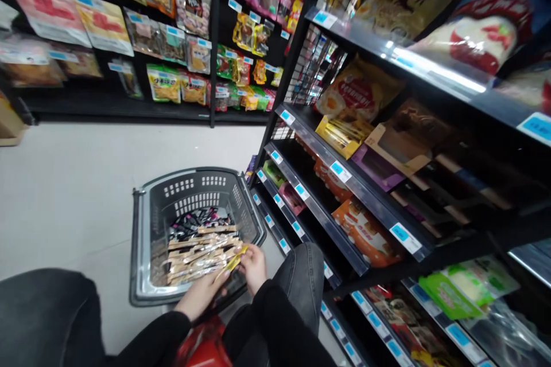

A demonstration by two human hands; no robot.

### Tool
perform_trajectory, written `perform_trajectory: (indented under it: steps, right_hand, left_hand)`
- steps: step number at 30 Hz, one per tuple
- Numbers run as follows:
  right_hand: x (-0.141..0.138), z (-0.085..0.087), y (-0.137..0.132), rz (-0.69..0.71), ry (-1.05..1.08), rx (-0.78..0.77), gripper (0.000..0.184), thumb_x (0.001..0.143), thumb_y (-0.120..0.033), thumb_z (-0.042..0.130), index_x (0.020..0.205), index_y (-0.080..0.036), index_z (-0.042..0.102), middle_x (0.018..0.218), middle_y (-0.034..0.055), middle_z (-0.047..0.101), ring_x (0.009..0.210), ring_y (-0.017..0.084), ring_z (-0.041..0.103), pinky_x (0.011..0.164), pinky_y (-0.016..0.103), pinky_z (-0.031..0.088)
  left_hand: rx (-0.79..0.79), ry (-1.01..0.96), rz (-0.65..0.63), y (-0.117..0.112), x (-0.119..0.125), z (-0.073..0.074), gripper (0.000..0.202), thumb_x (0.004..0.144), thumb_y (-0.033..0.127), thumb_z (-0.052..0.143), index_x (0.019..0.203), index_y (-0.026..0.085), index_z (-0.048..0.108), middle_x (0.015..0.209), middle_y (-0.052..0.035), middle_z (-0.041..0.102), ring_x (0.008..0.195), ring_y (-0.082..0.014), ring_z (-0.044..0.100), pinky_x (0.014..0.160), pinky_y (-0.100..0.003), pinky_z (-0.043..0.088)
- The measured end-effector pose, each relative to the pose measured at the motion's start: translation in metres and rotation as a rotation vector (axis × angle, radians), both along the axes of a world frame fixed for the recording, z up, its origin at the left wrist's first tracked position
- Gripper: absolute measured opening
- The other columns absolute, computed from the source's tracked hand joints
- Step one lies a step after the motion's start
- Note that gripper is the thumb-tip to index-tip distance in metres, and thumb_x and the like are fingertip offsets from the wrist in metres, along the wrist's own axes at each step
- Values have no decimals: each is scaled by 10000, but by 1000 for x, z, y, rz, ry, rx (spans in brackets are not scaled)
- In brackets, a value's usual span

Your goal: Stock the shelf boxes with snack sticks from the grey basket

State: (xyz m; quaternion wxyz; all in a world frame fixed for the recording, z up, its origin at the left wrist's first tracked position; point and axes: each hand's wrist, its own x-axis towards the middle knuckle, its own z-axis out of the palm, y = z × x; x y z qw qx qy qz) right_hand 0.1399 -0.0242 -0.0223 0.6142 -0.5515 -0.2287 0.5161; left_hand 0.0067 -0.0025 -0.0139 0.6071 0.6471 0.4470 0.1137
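A narrow yellow stick packet [233,260] is held between my two hands, over the near right side of a grey shopping basket [136,241]. My left hand [203,293] has its fingers closed on the packet's lower end. At the upper end, my right hand [255,266] pinches it. Inside the basket lie several tan, slim wrapped sticks [196,258], piled roughly side by side. Behind them is a heap of small black packets [198,221] with pink and white marks. The undersides of my fingers are hidden.
Black shelves [318,155] with blue-and-white price tags rise close on my right. They hold an open yellow carton [342,132] of sticks and orange bags [365,232]. Hanging snack bags [107,23] line the far wall. A red shiny object [204,344] lies between my knees.
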Motion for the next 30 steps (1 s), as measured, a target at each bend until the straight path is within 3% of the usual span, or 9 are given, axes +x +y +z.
perform_trajectory:
  steps: [3,5,7,11,15,18,20,25,30]
  right_hand:
    - [-12,6,0,-47,-177,64,196,705,-255,519,899,-235,506,847,16,654,705,185,633,602,320,516]
    - [-20,16,-3,-84,-392,107,196,770,-226,443,938,-211,542,869,35,651,789,182,626,699,328,506]
    - [-26,30,-7,-74,-639,134,239,815,-191,385,954,-196,580,887,47,645,844,180,607,774,341,479]
    - [-29,52,-11,38,-971,202,279,819,-143,406,1003,-200,608,958,55,624,940,183,566,844,338,450]
    - [-24,53,-18,164,-1121,267,367,798,-147,469,1159,-184,524,1045,64,606,983,180,554,871,315,454]
    - [-21,49,-23,333,-1278,306,464,765,-232,564,1215,-168,471,1111,80,583,999,196,561,869,305,467]
    - [-20,48,-24,408,-1384,314,489,770,-265,575,1235,-177,449,1139,76,574,1004,191,566,858,290,475]
    - [-22,50,-21,370,-1554,262,288,850,-281,483,1133,-255,530,1063,26,615,947,159,588,832,264,473]
    - [-18,44,-19,379,-1597,230,203,859,-262,462,1024,-237,578,951,36,638,878,149,606,784,249,476]
  left_hand:
    - [33,-49,55,2,2,2,605,691,665,359,847,153,640,664,-67,645,594,-240,596,597,-358,490]
    - [101,-130,92,4,3,6,541,636,661,465,746,166,652,724,-78,668,773,-276,613,791,-398,476]
    - [121,-205,115,5,3,12,462,575,629,569,632,175,633,716,-69,671,822,-290,603,861,-426,448]
    - [-68,-298,204,4,2,24,383,479,507,723,516,164,558,590,-31,618,678,-265,600,645,-411,532]
    - [-315,-390,479,8,-3,36,317,418,276,808,557,153,551,655,-24,635,676,-237,616,535,-338,556]
    - [-382,-458,743,15,-8,42,208,531,140,749,585,145,548,647,-25,634,651,-206,632,529,-285,562]
    - [-400,-519,855,18,-12,45,116,630,97,667,628,139,558,640,-25,632,626,-187,636,528,-269,565]
    - [-393,-640,911,19,-14,45,52,738,77,542,745,118,572,673,-34,643,628,-172,647,571,-303,585]
    - [-471,-639,874,14,-9,46,96,758,43,514,752,123,567,682,-21,654,619,-150,652,615,-282,586]
